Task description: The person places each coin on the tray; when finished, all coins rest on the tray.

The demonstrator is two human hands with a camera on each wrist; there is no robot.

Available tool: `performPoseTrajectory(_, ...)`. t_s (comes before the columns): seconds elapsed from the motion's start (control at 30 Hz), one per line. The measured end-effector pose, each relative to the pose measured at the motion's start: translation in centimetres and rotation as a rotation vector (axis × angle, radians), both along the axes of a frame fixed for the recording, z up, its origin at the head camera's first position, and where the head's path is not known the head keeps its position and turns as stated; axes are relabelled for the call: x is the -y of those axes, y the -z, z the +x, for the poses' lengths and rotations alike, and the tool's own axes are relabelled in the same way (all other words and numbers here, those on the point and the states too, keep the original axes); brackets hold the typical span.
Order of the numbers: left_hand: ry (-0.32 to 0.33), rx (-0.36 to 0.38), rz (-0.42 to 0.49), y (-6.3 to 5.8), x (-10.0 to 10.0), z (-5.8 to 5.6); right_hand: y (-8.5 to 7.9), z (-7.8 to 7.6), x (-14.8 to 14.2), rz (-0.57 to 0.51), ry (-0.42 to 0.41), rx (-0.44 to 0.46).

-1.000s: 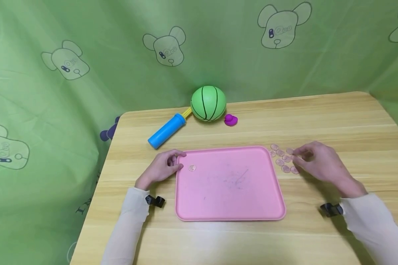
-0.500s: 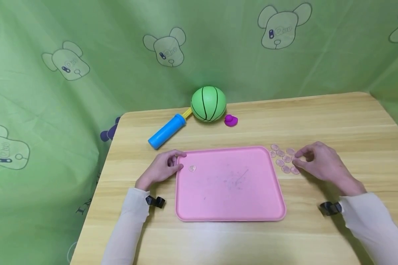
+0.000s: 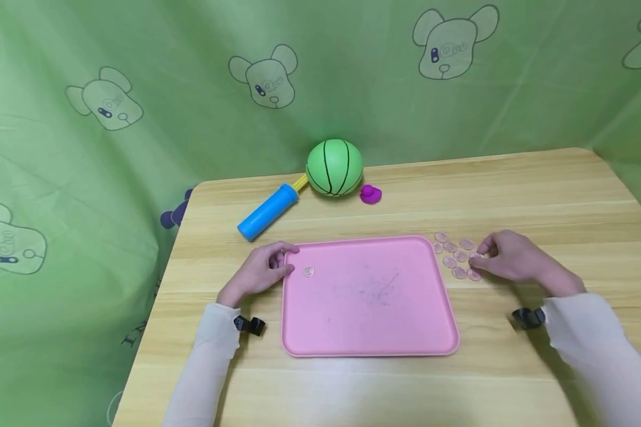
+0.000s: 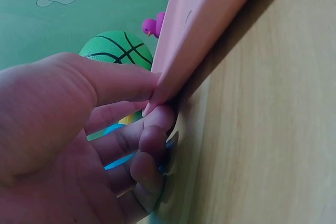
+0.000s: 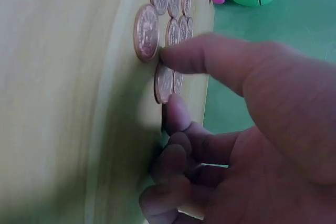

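At the left edge of the pink tray (image 3: 363, 332), my left hand (image 3: 259, 270) grips the rim between thumb and curled fingers; the left wrist view shows the thumb (image 4: 131, 82) over that rim. A single coin (image 3: 308, 271) lies inside the tray near this hand. Several copper-coloured coins (image 3: 449, 262) lie flat on the table just off the tray's right side. Over their right end, my right hand (image 3: 518, 258) pinches one coin (image 5: 164, 83) at its edges, thumb (image 5: 184, 59) on one side and index fingertip on the other. That coin is low against the wood.
Behind the tray stand a green ball (image 3: 335, 168) with black lines, a blue pump (image 3: 269, 212) with a yellow end, and a small purple rubber duck (image 3: 371, 194). A green curtain (image 3: 352, 71) hangs along the back of the wooden table (image 3: 363, 391).
My right hand has shifted slightly, its thumb and index finger drawing closer around the coin at the group's right end. The left hand and the tray have stayed put.
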State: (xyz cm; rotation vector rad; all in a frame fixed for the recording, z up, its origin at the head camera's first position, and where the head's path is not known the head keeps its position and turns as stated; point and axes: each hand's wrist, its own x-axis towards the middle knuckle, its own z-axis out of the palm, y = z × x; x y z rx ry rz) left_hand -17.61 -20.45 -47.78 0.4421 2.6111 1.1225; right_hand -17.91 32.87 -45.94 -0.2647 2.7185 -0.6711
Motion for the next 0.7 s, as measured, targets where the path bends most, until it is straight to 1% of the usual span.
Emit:
performPoseTrajectory(0.13, 0.004, 0.004, 0.004, 0.1, 0.0, 0.0, -0.3, -0.1, 0.1, -0.004, 0.012, 0.025)
performPoseTrajectory(0.53, -0.004, 0.007, 0.009, 0.0, 0.0, 0.0, -1.4, 0.6, 1.3, -0.076, 0.015, -0.014)
performPoseTrajectory(0.7, -0.005, 0.002, 0.007, 0.0, 0.1, 0.0, -2.3, 0.6, 2.8, -0.119, 0.020, -0.034)
